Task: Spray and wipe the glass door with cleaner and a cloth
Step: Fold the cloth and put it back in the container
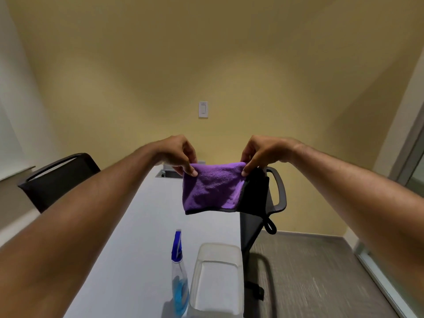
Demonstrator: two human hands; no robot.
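Note:
A purple cloth [212,188] with a dark edge and a black loop hangs folded in the air above the white table [142,226]. My left hand [177,154] pinches its upper left corner. At the upper right corner my right hand [263,152] pinches it too. A clear spray bottle [179,276] with a blue nozzle and blue cleaner stands on the table below the cloth, near the front. The glass door [415,166] shows only as a grey frame and a pane at the far right edge.
A clear plastic container [216,278] sits right of the bottle at the table's edge. Black chairs stand at the left [59,177] and at the right [275,191] of the table. A light switch [203,109] is on the yellow wall. Grey carpet [309,271] lies at the right.

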